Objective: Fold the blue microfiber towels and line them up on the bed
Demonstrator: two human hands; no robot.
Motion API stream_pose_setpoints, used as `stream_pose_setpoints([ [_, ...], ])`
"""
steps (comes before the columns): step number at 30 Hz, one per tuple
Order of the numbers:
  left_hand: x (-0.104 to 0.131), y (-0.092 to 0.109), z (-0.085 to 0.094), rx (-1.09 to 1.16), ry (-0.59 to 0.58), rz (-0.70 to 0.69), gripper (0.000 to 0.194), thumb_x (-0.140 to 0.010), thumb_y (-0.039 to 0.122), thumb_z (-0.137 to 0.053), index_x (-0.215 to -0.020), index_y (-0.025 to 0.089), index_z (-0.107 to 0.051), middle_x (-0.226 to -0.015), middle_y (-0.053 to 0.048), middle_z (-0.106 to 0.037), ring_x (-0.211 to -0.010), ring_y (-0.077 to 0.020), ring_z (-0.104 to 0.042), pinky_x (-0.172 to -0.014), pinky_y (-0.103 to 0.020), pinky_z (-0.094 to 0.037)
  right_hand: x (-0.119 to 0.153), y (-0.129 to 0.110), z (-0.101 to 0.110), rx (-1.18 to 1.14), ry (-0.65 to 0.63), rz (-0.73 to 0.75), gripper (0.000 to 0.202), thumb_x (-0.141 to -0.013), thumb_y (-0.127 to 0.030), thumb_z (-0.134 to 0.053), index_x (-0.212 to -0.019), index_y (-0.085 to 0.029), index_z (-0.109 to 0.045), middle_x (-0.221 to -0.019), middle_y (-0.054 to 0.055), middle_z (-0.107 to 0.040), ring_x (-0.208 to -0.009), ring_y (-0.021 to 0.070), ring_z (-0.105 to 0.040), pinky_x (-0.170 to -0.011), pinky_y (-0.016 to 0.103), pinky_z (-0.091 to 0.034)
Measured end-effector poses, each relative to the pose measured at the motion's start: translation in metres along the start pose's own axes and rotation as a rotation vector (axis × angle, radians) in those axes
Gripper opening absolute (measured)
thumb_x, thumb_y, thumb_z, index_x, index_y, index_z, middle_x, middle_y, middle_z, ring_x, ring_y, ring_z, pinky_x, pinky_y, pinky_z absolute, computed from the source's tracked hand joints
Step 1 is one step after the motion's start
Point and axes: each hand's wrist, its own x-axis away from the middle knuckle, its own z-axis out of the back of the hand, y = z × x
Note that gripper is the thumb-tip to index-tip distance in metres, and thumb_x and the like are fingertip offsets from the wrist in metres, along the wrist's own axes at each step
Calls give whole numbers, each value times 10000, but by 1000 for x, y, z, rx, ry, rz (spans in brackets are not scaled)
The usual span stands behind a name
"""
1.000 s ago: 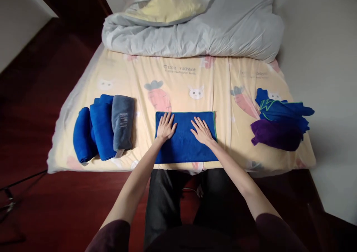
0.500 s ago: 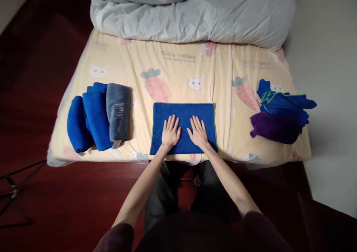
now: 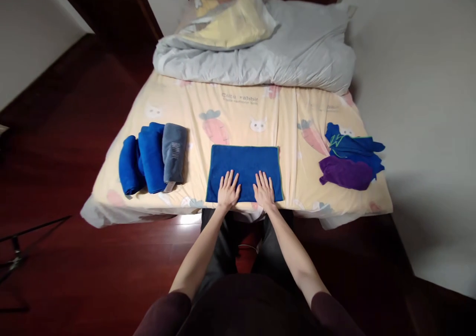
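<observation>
A blue cloth (image 3: 245, 162) with a thin green edge lies spread as a flat rectangle near the front edge of the bed. My left hand (image 3: 228, 191) rests palm down on its lower left part, fingers spread. On the lower right part lies my right hand (image 3: 264, 190), also flat with its fingers apart. Neither hand grips the fabric. To the left sit rolled or folded blue towels (image 3: 151, 160) beside a grey one (image 3: 174, 152). Over on the right, a crumpled blue cloth (image 3: 355, 147) with green edging touches a bunched purple cloth (image 3: 346, 173).
The bed (image 3: 197, 177) has a yellow sheet with carrot and rabbit prints. A grey quilt (image 3: 253, 68) and a yellow pillow (image 3: 234, 31) lie at its far end. A wall stands right; a black metal stand (image 3: 15, 247) is at the lower left.
The view has tilted up and shows more of the bed's far end. Both hands have slid toward the cloth's near edge, still flat on it.
</observation>
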Motion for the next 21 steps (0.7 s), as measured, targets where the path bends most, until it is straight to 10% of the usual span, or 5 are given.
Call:
stream_pose_setpoints([
  [8,67,-61,25,-53,50,124,650,-1064,426,-342,-1638,124,-373,-1742,-156,-246,-1630,-302,-211,-1322,-537,-192,43,65,10,65,6,-142,671,-1102,-431,-192,-1679,-94,-256,-1755,107,-201,-1643,216,-166,-1341,477,-102],
  [21,92,-62,45,227,-82,354,653,-893,248,-557,-1519,82,-478,-1667,-267,-364,-1598,-367,-286,-1290,-567,-252,105,86,13,-241,78,-230,629,-969,-290,-510,-1568,-100,-489,-1682,174,-383,-1595,283,-325,-1317,499,-247],
])
